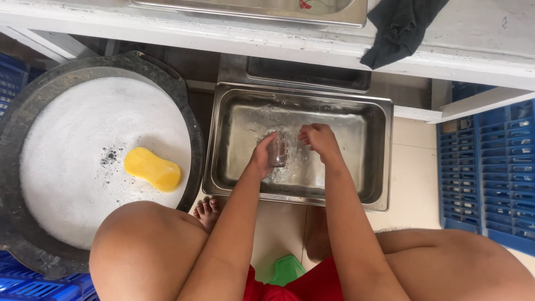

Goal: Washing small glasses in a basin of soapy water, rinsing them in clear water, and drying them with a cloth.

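My left hand (262, 157) grips a small clear glass (277, 151) over a rectangular steel pan (223, 150) filled with water. The water splashes around the glass. My right hand (317, 139) is beside the glass at its upper right, fingers curled and touching or close to its rim. Both forearms reach forward between my bare knees.
A big black round tub (189, 120) of white foam sits at the left, a yellow sponge (152, 169) floating in it. Blue plastic crates (490, 167) stand at the right and far left. A white counter edge (223, 36) with a dark cloth (398, 28) runs along the top.
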